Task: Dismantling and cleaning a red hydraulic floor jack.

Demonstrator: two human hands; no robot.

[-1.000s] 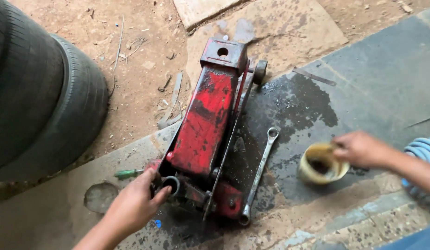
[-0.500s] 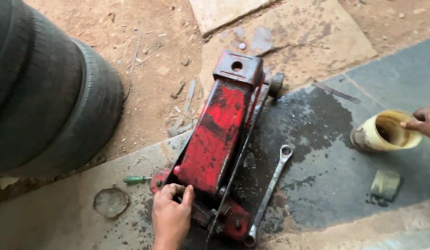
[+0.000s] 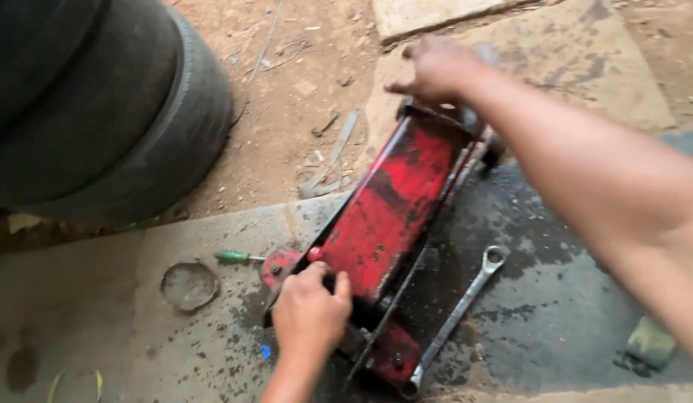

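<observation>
the left hand (image 3: 311, 313) is clamped on the near end of the red floor jack (image 3: 395, 216) at frame centre, the right hand (image 3: 436, 69) rests fingers together on its far end, where oily metal could slip and pinch fingers

Your left hand (image 3: 311, 317) is closed over the near end of the red steel floor jack (image 3: 395, 216), fingers curled onto the frame beside its small red wheel (image 3: 278, 266). Your right hand (image 3: 434, 71) is stretched across the view and rests on the far end of the jack, blurred, so its grip is unclear. A long silver combination wrench (image 3: 458, 317) lies just beside the jack's right side on the dark oily concrete slab (image 3: 555, 328). A green-handled screwdriver (image 3: 238, 257) lies just left of the wheel, near a round rusty metal lid (image 3: 188, 285). Stacked black rubber tyres (image 3: 100, 104) stand at the upper left on the dirt.
</observation>
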